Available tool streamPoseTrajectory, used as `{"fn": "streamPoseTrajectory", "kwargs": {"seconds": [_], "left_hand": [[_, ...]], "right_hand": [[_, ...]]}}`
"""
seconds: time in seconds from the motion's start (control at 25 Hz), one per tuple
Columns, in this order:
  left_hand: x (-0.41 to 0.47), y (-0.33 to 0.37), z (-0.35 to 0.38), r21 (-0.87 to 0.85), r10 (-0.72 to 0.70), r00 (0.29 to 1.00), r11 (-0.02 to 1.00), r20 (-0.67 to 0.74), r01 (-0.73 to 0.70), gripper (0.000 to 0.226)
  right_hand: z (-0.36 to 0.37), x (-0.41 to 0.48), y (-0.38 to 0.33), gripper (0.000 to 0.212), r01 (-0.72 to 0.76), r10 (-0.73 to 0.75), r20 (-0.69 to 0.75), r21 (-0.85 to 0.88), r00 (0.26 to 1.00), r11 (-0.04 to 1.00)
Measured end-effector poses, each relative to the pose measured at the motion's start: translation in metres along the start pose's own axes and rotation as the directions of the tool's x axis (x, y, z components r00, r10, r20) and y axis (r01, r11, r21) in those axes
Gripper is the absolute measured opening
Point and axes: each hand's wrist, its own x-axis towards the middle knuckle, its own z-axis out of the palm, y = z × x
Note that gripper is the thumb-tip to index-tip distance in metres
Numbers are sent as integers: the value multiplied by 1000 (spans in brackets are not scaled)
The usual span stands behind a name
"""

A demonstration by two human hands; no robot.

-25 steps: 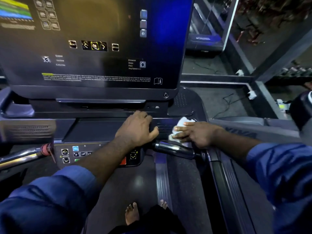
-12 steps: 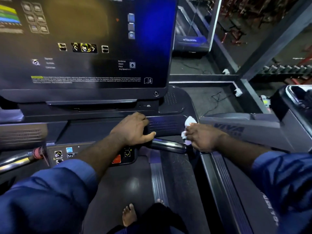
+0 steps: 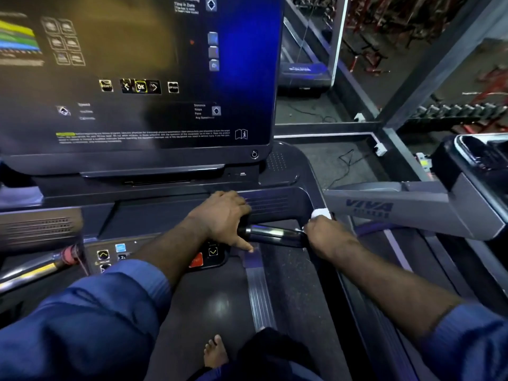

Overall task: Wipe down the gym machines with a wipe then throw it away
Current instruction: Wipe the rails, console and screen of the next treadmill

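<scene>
In right grip [image 3: 327, 237], bunched wipe [image 3: 320, 213].

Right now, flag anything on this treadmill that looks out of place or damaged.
Nothing looks damaged or spilled. Two oddities: a bare foot stands on the treadmill deck, and a loose black cable trails across the floor beyond the console. The right hand holds the wipe.

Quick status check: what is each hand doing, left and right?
Left hand: fingers curled round the left end of the chrome handle.
Right hand: gripping the white wipe.
</scene>
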Motion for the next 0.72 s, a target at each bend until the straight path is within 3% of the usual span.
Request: {"fn": "streamPoseTrajectory", "kwargs": {"seconds": [0.12, 0.24, 0.32, 0.44, 0.52, 0.6, 0.68, 0.72], "left_hand": [[3, 3, 3, 14, 8, 1000, 1000, -23, -8, 86], [5, 2, 0, 17, -16, 1000, 1000, -24, 16, 85], [5, 3, -2, 33, -25, 1000, 999, -6, 25, 84], [3, 5, -4, 34, -27, 1000, 999, -3, 27, 78], [3, 6, -4, 24, -26, 1000, 999, 11, 26, 78], [3, 6, -4, 9, -28, 999, 1000, 18, 28, 78], [3, 7, -4, 10, -30, 1000, 1000, 0, 30, 78], [2, 7, -4, 12, -30, 1000, 999, -10, 30, 77]], "right_hand": [[7, -17, -6, 35, -35, 59, -117, 201, 991, 979], [21, -47, -35, 58, 61, 49, -183, 553, 982, 831], [32, -55, -38, 72, 96, 1, -164, 582, 986, 807], [33, -48, -14, 86, 119, -68, -120, 495, 990, 860], [29, -42, -7, 74, 119, -87, -104, 361, 991, 925], [22, -29, -11, 45, 127, -108, -102, 200, 989, 972], [10, -16, -5, 14, 125, -111, -71, 221, 991, 967], [8, -13, -1, 9, 133, -118, -68, 280, 991, 951]]}}
